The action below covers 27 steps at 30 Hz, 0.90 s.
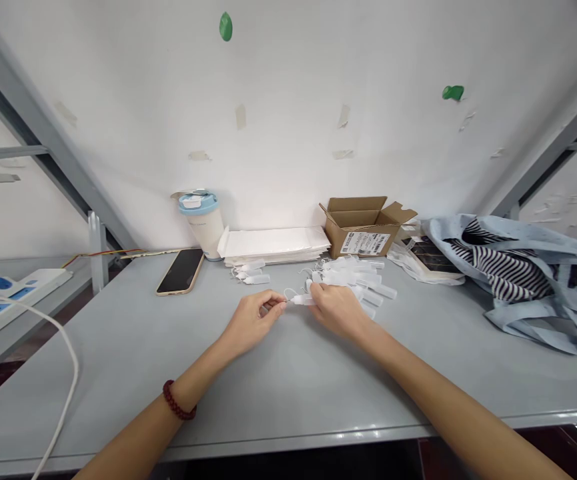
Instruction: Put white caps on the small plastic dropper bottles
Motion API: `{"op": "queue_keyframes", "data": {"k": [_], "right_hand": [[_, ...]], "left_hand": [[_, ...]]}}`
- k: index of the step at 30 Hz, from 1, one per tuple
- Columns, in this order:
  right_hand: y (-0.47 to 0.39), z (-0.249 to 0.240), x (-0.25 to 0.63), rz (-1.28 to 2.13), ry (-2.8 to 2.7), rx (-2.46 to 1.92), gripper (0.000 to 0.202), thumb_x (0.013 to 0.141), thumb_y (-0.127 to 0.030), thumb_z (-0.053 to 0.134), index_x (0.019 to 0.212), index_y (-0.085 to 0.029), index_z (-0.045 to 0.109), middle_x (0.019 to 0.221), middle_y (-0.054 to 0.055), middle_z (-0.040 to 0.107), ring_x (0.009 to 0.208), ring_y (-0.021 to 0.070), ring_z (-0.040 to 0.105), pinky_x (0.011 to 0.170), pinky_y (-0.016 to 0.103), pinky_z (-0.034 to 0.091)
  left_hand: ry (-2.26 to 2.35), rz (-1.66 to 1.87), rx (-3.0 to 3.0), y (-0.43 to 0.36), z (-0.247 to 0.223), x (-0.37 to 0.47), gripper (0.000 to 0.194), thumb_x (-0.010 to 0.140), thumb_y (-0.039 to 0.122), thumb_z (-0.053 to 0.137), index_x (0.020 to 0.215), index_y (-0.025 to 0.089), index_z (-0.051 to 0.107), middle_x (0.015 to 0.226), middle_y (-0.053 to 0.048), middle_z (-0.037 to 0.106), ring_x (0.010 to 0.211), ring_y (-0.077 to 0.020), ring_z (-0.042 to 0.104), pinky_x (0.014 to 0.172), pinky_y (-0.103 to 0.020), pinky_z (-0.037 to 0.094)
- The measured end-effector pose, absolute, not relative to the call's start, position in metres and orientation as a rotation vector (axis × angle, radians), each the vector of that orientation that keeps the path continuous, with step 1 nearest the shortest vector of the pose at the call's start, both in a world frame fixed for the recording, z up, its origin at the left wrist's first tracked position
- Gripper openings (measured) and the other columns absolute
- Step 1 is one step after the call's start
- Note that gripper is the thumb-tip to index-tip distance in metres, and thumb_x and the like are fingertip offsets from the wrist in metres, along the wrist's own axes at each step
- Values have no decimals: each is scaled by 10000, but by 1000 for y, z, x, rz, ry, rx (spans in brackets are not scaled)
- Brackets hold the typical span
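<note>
My right hand (337, 308) is closed around a small translucent squeeze bottle (301, 300) that lies level, its narrow end pointing left. At that end my left hand (255, 320) pinches the bottle's thin tip between thumb and forefinger; a thin white loop (289, 291) curves up beside it. Exactly what sits between those fingertips is too small to make out. Behind and right of my right hand lies a heap of similar bottles (381, 289), partly hidden by the hand. A smaller group of bottles (257, 279) rests beyond my left hand.
Along the wall stand a blue-lidded cup (205, 223), a stack of white envelopes (275, 244) and an open cardboard box (365, 233). A phone (181, 271) lies left. At right is a light blue cloth bag (543, 267). A power strip (18, 300) and white cable (71, 353) are far left.
</note>
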State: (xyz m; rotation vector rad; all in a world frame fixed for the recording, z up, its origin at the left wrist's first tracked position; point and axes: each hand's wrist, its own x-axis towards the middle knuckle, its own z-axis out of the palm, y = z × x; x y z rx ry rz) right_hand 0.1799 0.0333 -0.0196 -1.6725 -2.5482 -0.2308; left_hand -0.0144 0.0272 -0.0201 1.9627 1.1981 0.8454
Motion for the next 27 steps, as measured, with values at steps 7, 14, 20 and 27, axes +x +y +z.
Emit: {"op": "queue_keyframes", "data": {"k": [7,14,20,27], "right_hand": [[30,-17,176,-228,-2613,-1670,182,860,-162,397,926,-114,560,793,117,667,681,229,635,495,277,323],[30,-24,176,-197,-2698,-1622,173,865,-165,390,910,-115,550,811,121,665,717,245,642,532,282,370],[30,-25,177,-184,-2713,-1626,178,845,-131,386,918,-117,547,815,123,667,721,246,638,533,289,368],[31,-23,175,-183,-2617,-1666,162,883,-216,394,937,-128,519,794,110,669,691,238,644,501,280,319]], "left_hand": [[1227,777,1921,27,-18,-16,272,864,377,436,770,180,598,703,-1,615,693,-162,568,656,-269,429],[1166,709,1836,24,-17,-15,254,838,363,454,707,177,568,661,4,591,673,-154,553,653,-257,430],[1104,688,1813,22,-15,-15,251,841,352,445,702,178,560,657,5,586,659,-146,548,651,-255,440],[1137,702,1822,29,-8,-19,250,820,362,473,705,177,595,665,0,605,656,-146,552,649,-261,435]]}}
